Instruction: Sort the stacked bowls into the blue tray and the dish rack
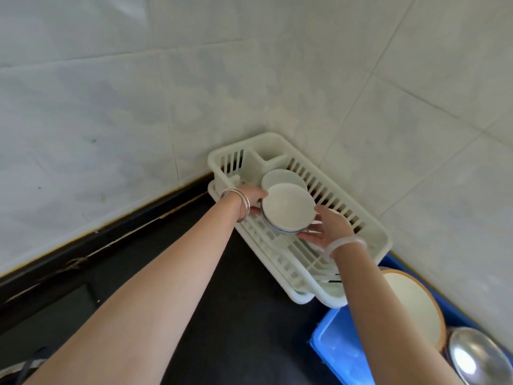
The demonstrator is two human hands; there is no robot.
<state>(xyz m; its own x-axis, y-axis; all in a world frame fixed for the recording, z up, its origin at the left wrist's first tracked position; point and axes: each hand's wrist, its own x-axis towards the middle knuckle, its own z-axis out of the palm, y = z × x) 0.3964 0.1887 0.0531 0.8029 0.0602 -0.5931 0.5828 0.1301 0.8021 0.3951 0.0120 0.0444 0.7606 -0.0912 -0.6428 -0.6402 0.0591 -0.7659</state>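
A white bowl with a dark foot ring hangs tilted over the cream dish rack in the wall corner. My left hand grips its left rim and my right hand holds its lower right edge. Behind it a second white bowl leans in the rack. The blue tray lies at the lower right; it holds a tan-rimmed bowl with a white inside and a shiny steel bowl.
White tiled walls meet in a corner right behind the rack. The dark countertop stretches left of the rack and tray. A cutlery compartment sits at the rack's far end.
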